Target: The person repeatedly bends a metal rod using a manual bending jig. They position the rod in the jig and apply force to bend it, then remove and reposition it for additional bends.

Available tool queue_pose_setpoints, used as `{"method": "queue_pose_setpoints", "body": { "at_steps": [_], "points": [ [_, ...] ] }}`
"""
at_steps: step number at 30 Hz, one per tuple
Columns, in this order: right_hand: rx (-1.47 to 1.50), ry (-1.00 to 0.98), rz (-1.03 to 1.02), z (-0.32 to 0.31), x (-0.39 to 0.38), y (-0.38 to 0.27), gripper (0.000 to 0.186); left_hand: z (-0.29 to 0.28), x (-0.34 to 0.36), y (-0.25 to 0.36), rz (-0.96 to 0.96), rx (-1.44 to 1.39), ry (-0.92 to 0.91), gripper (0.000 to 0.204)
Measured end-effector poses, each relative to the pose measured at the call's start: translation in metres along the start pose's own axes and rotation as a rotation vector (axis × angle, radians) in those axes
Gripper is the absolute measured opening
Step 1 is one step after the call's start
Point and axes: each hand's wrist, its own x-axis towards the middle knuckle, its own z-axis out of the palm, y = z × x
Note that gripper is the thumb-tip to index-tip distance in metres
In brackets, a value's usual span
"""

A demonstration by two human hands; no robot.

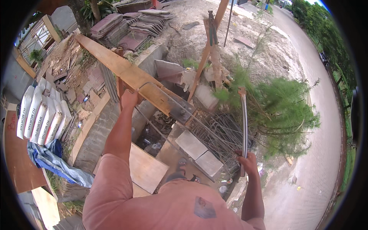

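Note:
My left hand (130, 99) is closed around a thin, bent steel rod (153, 123), at the far left of the wooden beam. The rod's two long legs run from this hand toward the lower right, one passing over the beam. The wooden beam (122, 69) slants across the view and carries a dark metal plate (179, 112) at its near end. Out to the right, my right hand (248, 161) grips the lower part of a rebar bending wrench (244, 122). This long silvery bar stands nearly upright, its rusty forked head (241, 91) uppermost and apart from the plate.
Bundled wire rods (226, 130) and grey concrete blocks (191, 145) lie below the beam, near a plywood sheet (147, 166). Stacked white sacks (44, 111) stand at the left, roof tiles (140, 28) at the back. A leafy green branch (280, 111) and a road border the right.

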Motion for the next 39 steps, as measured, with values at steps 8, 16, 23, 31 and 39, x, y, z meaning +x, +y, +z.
{"method": "queue_pose_setpoints", "body": {
  "at_steps": [8, 16, 23, 31, 39],
  "points": [
    [0.084, -0.04, -0.016, 0.034, 0.025, 0.001, 0.04, 0.019, 0.035, -0.017, -0.113, -0.093, 0.1, 0.059],
    [0.229, -0.144, -0.016, 0.081, 0.061, -0.025, 0.045, 0.031, 0.091, -0.013, 0.138, -0.006, 0.234, 0.044],
    [0.228, -0.134, 0.026, 0.103, 0.081, -0.042, 0.047, 0.036, 0.152, -0.031, 0.113, 0.064, 0.143, 0.042],
    [0.303, -0.147, 0.084, 0.134, 0.108, -0.076, 0.043, 0.031, 0.126, 0.009, 0.21, 0.439, -0.017, 0.072],
    [0.334, -0.201, 0.152, 0.13, 0.109, -0.085, 0.047, 0.046, 0.162, 0.01, 0.231, 0.456, -0.072, 0.075]
  ]
}}
